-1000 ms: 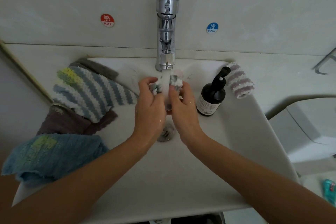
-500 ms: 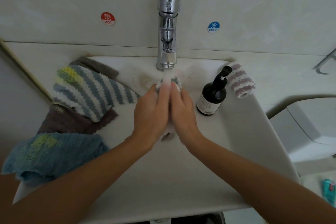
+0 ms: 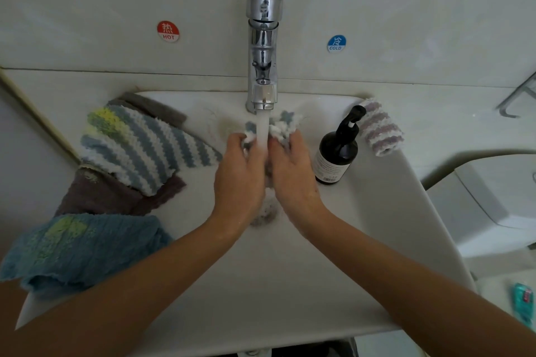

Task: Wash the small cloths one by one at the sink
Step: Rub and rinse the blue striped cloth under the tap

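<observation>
Both hands hold one small white and grey-blue striped cloth (image 3: 282,124) under the running chrome tap (image 3: 262,46), over the white sink (image 3: 290,284). My left hand (image 3: 239,180) grips the cloth's left part and my right hand (image 3: 293,174) its right part; water streams down between them. Most of the cloth is hidden inside my fingers. On the sink's left rim lie a blue-and-white striped cloth (image 3: 139,148), a brown cloth (image 3: 101,197) and a blue cloth (image 3: 78,249). A pink-striped cloth (image 3: 381,130) rests on the right rim.
A dark pump bottle (image 3: 336,151) stands just right of my right hand. Red HOT (image 3: 168,31) and blue COLD (image 3: 336,43) stickers are on the wall. The drain (image 3: 265,211) lies below my hands. A teal packet (image 3: 522,298) sits at the far right.
My hands pressed together around the cloth half a second ago; now they have parted slightly, and the cloth's ends show on both sides of the water stream.
</observation>
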{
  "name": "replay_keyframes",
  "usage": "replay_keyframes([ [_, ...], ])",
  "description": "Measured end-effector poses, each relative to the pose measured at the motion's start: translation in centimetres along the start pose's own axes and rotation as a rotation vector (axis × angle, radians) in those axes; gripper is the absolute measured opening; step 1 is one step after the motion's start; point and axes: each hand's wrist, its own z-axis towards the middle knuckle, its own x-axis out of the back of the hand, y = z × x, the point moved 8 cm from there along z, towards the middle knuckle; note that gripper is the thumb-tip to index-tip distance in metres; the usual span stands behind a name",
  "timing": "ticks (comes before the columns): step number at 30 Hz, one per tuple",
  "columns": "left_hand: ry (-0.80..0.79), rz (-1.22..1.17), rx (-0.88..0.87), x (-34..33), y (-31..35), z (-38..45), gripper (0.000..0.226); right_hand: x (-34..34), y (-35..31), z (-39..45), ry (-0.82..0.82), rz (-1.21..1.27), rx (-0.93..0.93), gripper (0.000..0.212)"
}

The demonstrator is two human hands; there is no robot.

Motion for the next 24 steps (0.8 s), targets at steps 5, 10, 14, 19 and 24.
replay_keyframes([
  [5, -0.126, -0.019, 0.122, -0.9, -0.3, -0.4, 0.048, 0.4, 0.2, 0.6, 0.018, -0.035, 0.033, 0.020],
  [10, -0.216, 0.059, 0.266, -1.7, -1.6, -0.4, 0.092, -0.2, 0.2, 0.3, -0.004, -0.053, 0.031, 0.028],
  [14, -0.270, 0.030, 0.263, -2.3, -1.5, -0.4, 0.070, -0.2, 0.3, 0.3, 0.001, 0.000, 0.005, 0.028],
  [19, -0.184, -0.054, 0.214, -1.6, -1.3, -0.5, 0.033, 0.4, 0.1, 0.5, 0.000, 0.116, -0.017, 0.005],
  [24, -0.136, -0.085, 0.138, -1.1, -0.6, -0.2, 0.018, 0.7, 0.0, 0.6, -0.009, 0.270, -0.089, 0.022],
])
